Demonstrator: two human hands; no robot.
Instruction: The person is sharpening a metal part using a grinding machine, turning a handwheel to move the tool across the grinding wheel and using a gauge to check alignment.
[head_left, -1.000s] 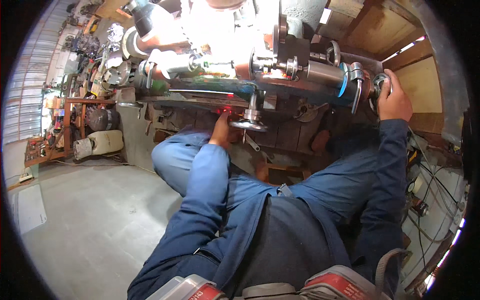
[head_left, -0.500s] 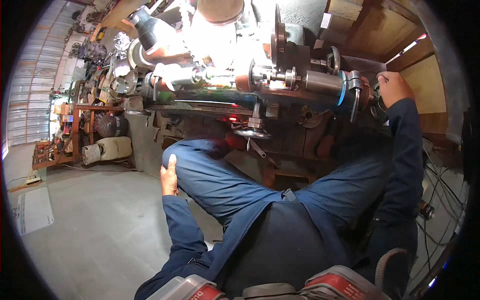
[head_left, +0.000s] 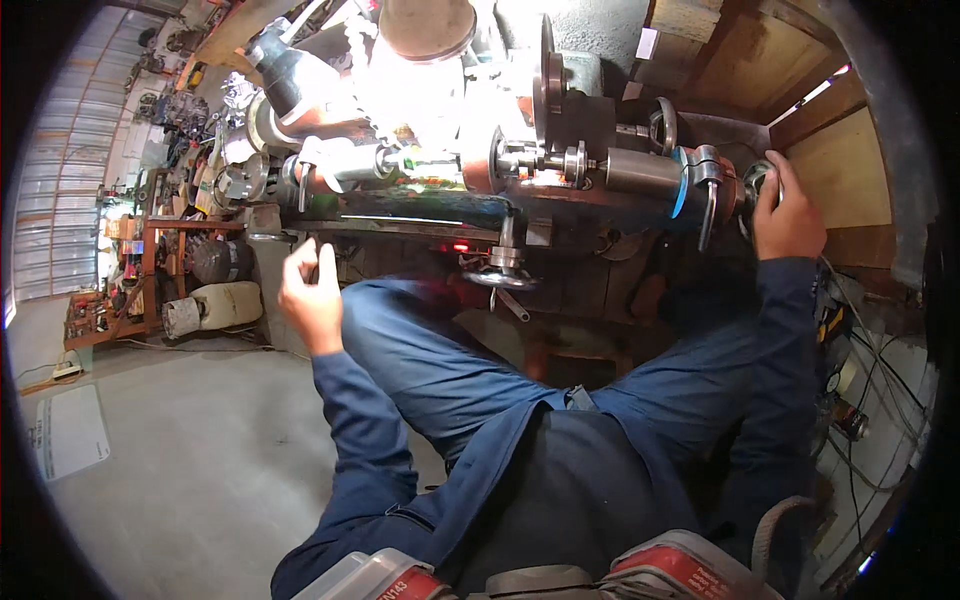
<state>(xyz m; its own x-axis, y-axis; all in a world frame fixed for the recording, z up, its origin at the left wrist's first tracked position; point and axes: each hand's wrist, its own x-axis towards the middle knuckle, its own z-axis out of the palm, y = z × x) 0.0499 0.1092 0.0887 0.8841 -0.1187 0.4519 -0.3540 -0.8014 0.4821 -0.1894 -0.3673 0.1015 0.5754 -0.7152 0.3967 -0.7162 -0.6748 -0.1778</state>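
Note:
My right hand is closed round the rim of a handwheel at the right end of a long bench machine. My left hand is raised beside my left knee, fingers half curled, thumb apart, nothing in it. It is just below the machine's left end, touching nothing. Between the machine's ends lies a shiny metal shaft with round collars. To its right is a grey metal cylinder, then a clamp with a lever. A thin upright disc stands behind the shaft.
A front handwheel juts out between my knees. A bright lamp with a dark head glares over the machine's left. Shelves of metal parts and a pale jerrycan are at the left. Cables hang at the right.
My left hand has lifted off my knee and moved up toward the machine's left end. My right hand has shifted lower on the handwheel, its grip turned. The view has tilted slightly.

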